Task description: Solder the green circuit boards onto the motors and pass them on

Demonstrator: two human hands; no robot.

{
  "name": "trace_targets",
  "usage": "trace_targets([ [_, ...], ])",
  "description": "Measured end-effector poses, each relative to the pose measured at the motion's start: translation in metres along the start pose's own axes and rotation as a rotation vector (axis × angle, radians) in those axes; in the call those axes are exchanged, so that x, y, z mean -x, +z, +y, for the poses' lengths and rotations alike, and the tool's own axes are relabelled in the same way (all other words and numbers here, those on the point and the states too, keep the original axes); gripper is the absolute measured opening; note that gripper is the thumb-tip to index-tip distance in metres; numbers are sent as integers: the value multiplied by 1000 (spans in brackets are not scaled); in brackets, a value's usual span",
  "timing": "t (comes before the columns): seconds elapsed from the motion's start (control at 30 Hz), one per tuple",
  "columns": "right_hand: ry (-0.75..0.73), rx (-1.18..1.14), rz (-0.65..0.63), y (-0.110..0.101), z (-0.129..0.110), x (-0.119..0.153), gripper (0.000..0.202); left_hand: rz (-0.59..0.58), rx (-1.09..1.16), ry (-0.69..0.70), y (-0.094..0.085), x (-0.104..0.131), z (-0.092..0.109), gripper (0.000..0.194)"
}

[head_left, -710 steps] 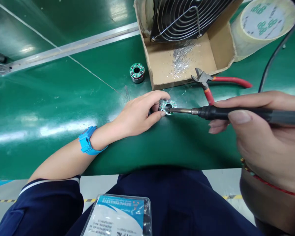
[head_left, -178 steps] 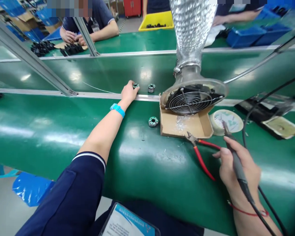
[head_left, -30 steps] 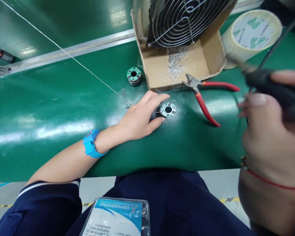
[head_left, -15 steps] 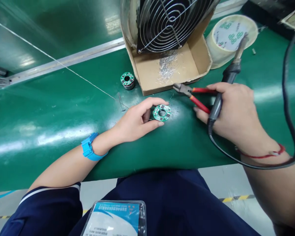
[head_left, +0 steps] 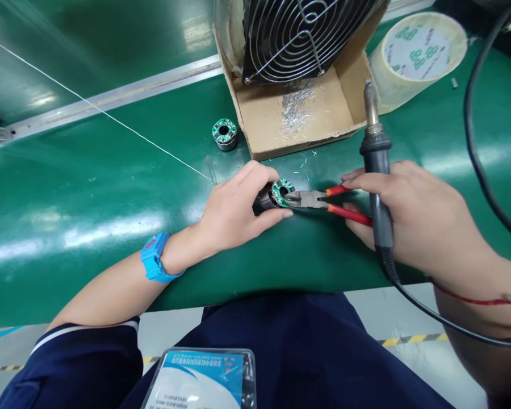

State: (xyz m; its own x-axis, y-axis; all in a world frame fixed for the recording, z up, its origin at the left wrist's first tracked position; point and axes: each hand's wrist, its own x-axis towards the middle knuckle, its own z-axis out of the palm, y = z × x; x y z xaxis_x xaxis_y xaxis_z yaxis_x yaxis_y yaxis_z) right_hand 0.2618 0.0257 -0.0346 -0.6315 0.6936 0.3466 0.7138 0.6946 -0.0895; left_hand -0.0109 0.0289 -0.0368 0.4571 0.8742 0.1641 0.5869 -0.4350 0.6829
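My left hand grips a dark cylindrical motor part, tilted on its side, with a round green circuit board on its end facing right. In my right hand are red-handled cutting pliers, and their jaws touch the board near its centre hole. The same hand also holds a soldering iron, its tip pointing up and away from the board. A second motor part with a green ring board stands upright on the green mat, beyond my left hand.
A black fan stands in a cardboard tray holding cut wire bits. Right of it lies a big tape roll. Solder wire stretches from upper left towards my left hand. The iron's cable hangs at the right.
My right hand has brought the pliers left onto the board, and their handles have closed somewhat. The part in my left hand has tilted, so its dark side now shows. The iron points more upright.
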Motion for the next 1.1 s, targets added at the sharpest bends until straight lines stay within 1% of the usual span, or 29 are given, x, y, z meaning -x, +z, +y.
trace_targets([
  [0.1, -39, 65, 30, -3, -4, -3, 27, 8, -90, 15, 1, 0, -1, 34],
  [0.17, 20, 112, 57, -2, -8, -4, 25, 38, -95, 29, 1, 0, -1, 35],
  [0.23, 152, 166, 97, 3, -9, -6, 26, 84, -69, 57, -1, 0, -1, 36],
  [0.27, 245, 188, 103, 7, -9, -7, 29, 117, -57, 74, -4, -1, -1, 36],
  [0.37, 522, 199, 32, 20, -5, -12, 43, 282, -62, 90, -20, -7, -10, 35],
  [0.43, 621, 133, -15, 27, -2, -15, 51, 416, -78, 30, -34, -17, -27, 36],
  [0.5, 609, 39, 1, 31, 1, -17, 54, 521, -79, -51, -48, -34, -55, 38],
  [0.53, 571, -9, 22, 32, 3, -17, 55, 547, -80, -85, -54, -44, -71, 39],
  [0.6, 501, -77, 115, 32, 7, -17, 55, 554, -96, -132, -67, -67, -103, 38],
  [0.63, 488, -95, 152, 32, 10, -16, 54, 545, -116, -203, -75, -79, -117, 34],
  [0.7, 537, -130, 217, 31, 17, -16, 54, 518, -201, -399, -90, -97, -139, 28],
  [0.73, 526, -138, 246, 31, 20, -16, 55, 503, -235, -490, -98, -104, -146, 29],
  [0.77, 528, -168, 247, 30, 23, -17, 57, 503, -256, -558, -104, -109, -151, 30],
  [0.83, 698, -267, 241, 30, 26, -17, 63, 508, -270, -645, -115, -114, -156, 28],
  [0.9, 736, -298, 255, 31, 26, -16, 72, 516, -269, -682, -120, -117, -154, 29],
  [0.93, 809, -358, 260, 32, 26, -15, 72, 516, -269, -688, -120, -117, -151, 34],
  [1.0, 905, -446, 277, 34, 26, -14, 75, 497, -257, -657, -117, -119, -141, 45],
  [1.03, 931, -485, 285, 36, 27, -14, 80, 461, -240, -620, -114, -119, -135, 48],
  [1.1, 927, -525, 286, 39, 30, -12, 86, 323, -169, -515, -106, -117, -120, 42],
])
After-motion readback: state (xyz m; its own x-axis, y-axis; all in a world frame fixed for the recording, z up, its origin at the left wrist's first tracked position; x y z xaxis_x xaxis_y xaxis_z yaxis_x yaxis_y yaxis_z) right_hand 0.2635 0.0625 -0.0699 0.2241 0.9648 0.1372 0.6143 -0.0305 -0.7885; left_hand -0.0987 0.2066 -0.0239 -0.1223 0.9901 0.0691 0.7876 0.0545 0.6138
